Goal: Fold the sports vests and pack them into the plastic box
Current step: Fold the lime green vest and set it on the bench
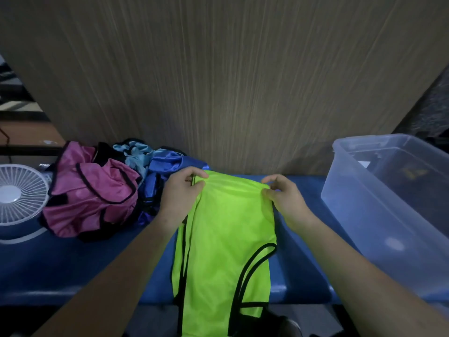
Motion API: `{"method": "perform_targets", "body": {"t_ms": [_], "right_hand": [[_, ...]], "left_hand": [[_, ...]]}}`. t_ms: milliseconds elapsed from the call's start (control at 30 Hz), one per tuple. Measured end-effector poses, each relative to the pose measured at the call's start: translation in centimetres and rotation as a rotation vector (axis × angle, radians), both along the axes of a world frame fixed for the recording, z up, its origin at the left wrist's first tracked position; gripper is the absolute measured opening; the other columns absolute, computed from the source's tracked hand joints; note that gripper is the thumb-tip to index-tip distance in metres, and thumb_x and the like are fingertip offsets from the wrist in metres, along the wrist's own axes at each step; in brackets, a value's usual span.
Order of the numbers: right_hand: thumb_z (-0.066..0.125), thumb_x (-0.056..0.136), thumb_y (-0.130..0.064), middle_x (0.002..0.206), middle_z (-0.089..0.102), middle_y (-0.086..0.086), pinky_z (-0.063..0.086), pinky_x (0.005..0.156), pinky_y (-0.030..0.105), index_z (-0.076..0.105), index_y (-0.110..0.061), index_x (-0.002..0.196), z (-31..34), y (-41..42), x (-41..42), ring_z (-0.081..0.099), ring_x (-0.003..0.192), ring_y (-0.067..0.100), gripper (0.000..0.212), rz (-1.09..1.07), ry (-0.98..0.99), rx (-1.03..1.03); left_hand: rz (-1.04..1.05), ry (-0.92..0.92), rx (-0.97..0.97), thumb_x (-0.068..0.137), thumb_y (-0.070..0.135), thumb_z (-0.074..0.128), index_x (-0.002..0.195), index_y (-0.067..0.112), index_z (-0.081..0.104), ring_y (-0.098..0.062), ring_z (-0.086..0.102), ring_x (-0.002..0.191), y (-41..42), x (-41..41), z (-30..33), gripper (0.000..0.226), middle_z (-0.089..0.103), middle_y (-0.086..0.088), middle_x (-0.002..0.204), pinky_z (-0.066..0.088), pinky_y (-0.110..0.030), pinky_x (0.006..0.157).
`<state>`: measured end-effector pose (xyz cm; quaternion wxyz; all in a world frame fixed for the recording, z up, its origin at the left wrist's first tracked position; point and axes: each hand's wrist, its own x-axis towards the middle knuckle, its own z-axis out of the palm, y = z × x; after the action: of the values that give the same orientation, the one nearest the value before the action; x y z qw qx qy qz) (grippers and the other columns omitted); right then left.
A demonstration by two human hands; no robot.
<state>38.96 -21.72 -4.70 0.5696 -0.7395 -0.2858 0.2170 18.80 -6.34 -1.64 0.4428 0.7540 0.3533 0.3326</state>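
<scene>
Both hands are pinched shut on the far edge of the green vest point(226, 234): the left hand point(181, 194) on its left corner, the right hand point(283, 197) on the right. The vest lies along the blue bench point(73, 263), its strap end hanging off the near edge. It looks thin, light and slippery, so it would likely slide and sag; corner grips with the cloth kept taut seem best. The box point(379, 215) stands open to the right. More vests point(97, 190) are heaped to the left.
</scene>
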Motion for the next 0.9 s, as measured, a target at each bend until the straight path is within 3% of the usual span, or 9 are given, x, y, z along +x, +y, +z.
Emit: {"method": "perform_targets", "body": {"t_ms": [133,233,367,500,633,700,767,833,900], "right_hand": [[0.061,0.089,0.001,0.089,0.062,0.007,0.045,0.062,0.026,0.069,-0.024,0.093,0.2,0.4,0.2,0.055,0.071,0.015,0.027,-0.023,-0.112,0.018],[0.06,0.087,-0.002,0.09,0.068,0.011,0.05,0.068,0.035,0.068,-0.029,0.093,0.0,1.0,0.7,0.061,0.075,0.023,0.03,-0.047,-0.204,-0.007],[0.058,0.087,-0.002,0.085,0.056,0.0,0.041,0.067,0.016,0.068,-0.021,0.112,-1.1,2.0,1.3,0.057,0.081,0.013,0.032,0.001,-0.416,-0.245],[0.06,0.088,-0.023,0.116,0.042,0.001,0.034,0.101,0.035,0.054,-0.024,0.136,-2.1,2.9,1.3,0.04,0.122,0.025,0.049,0.096,-0.565,-0.553],[0.064,0.087,-0.03,0.15,0.037,-0.005,0.02,0.113,0.04,0.045,-0.026,0.143,-1.6,3.3,1.5,0.029,0.139,0.021,0.059,0.249,-0.523,-0.617],[0.067,0.083,-0.025,0.14,0.05,-0.004,0.024,0.111,0.037,0.056,-0.024,0.126,-1.8,3.5,1.5,0.039,0.133,0.022,0.044,0.249,-0.507,-0.574],[0.068,0.079,-0.018,0.109,0.063,-0.003,0.04,0.093,0.034,0.058,-0.025,0.094,-1.8,3.4,1.6,0.056,0.107,0.02,0.019,0.186,-0.426,-0.453],[0.066,0.077,-0.009,0.081,0.058,-0.004,0.042,0.068,0.032,0.05,-0.023,0.077,-1.4,3.0,1.7,0.054,0.077,0.016,0.021,0.166,-0.272,-0.321],[0.065,0.075,-0.003,0.071,0.05,-0.003,0.035,0.059,0.031,0.047,-0.021,0.075,-0.7,2.3,1.9,0.044,0.066,0.014,0.026,0.148,-0.15,-0.188]], "left_hand": [[-0.016,-0.002,0.115,0.089,0.008,0.07,0.092,0.028,0.072,-0.006,0.045,0.057,0.7,0.7,-0.2,0.019,0.068,0.0,0.085,0.04,-0.021,0.055],[-0.006,0.037,0.172,0.089,0.013,0.071,0.099,0.033,0.071,-0.027,0.056,0.069,1.6,1.4,-0.8,0.022,0.067,-0.012,0.083,0.048,-0.036,0.064],[-0.023,0.214,0.309,0.092,0.02,0.07,0.129,0.032,0.063,-0.018,0.062,0.069,2.7,1.8,-1.7,0.04,0.059,0.002,0.067,0.054,-0.032,0.071],[0.057,0.535,0.597,0.095,0.038,0.062,0.146,0.026,0.049,-0.033,0.058,0.113,3.0,2.2,-2.9,0.054,0.067,-0.009,0.118,0.042,-0.042,0.1],[0.111,0.659,0.684,0.09,0.055,0.061,0.146,0.028,0.048,-0.031,0.053,0.11,3.8,2.4,-3.2,0.064,0.063,-0.008,0.118,0.037,-0.042,0.099],[0.096,0.683,0.677,0.086,0.056,0.064,0.135,0.029,0.057,-0.029,0.054,0.107,4.0,2.4,-3.1,0.056,0.064,-0.005,0.113,0.038,-0.04,0.095],[0.095,0.625,0.675,0.082,0.048,0.072,0.118,0.026,0.064,-0.029,0.052,0.105,3.8,2.3,-3.0,0.043,0.062,-0.003,0.108,0.038,-0.04,0.094],[0.093,0.557,0.682,0.08,0.041,0.076,0.106,0.024,0.065,-0.028,0.049,0.104,3.6,2.1,-2.8,0.032,0.056,0.0,0.103,0.036,-0.039,0.094],[0.065,0.514,0.671,0.08,0.038,0.077,0.098,0.025,0.063,-0.026,0.045,0.106,3.4,2.1,-2.4,0.026,0.047,0.006,0.103,0.033,-0.038,0.095]]}}
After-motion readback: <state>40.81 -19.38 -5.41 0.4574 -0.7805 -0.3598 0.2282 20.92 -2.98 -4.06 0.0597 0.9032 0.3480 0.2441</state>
